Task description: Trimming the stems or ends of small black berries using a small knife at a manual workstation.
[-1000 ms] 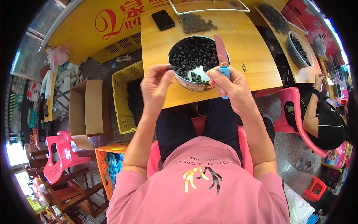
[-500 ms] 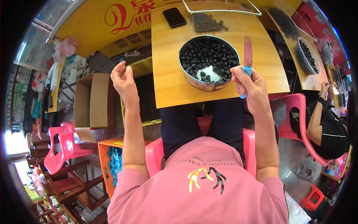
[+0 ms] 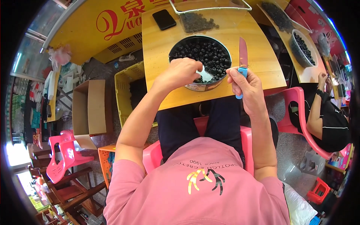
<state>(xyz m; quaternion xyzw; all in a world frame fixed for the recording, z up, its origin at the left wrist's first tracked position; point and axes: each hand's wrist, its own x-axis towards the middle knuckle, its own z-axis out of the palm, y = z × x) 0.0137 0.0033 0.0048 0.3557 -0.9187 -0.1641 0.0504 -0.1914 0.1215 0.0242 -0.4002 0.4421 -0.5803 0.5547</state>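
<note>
A round tin (image 3: 204, 86) of small round black pieces (image 3: 215, 56) stands near the table's front edge, its pale bottom showing in one bare patch. Over the tin's near left part reaches my left hand (image 3: 182, 71), its fingers curled down and closed; whatever is between the fingertips is hidden. To the right of the tin, my right hand (image 3: 247, 87) grips a knife (image 3: 243, 56) by its blue handle, the blade pointing up and away. Thumb and fingers wrap round the handle.
On the wooden table (image 3: 157, 63) lie a black phone (image 3: 164, 20) and a clear tray (image 3: 198, 22) of black pieces. Left of it stand a yellow crate (image 3: 122, 80) and a cardboard box (image 3: 96, 107). At right, a person (image 3: 326, 116) sits by a bowl (image 3: 300, 56) of black pieces.
My left hand has moved right, from beside the table to over the tin, and its fingers have curled down. The right hand still holds the knife upright. The whole view has shifted slightly.
</note>
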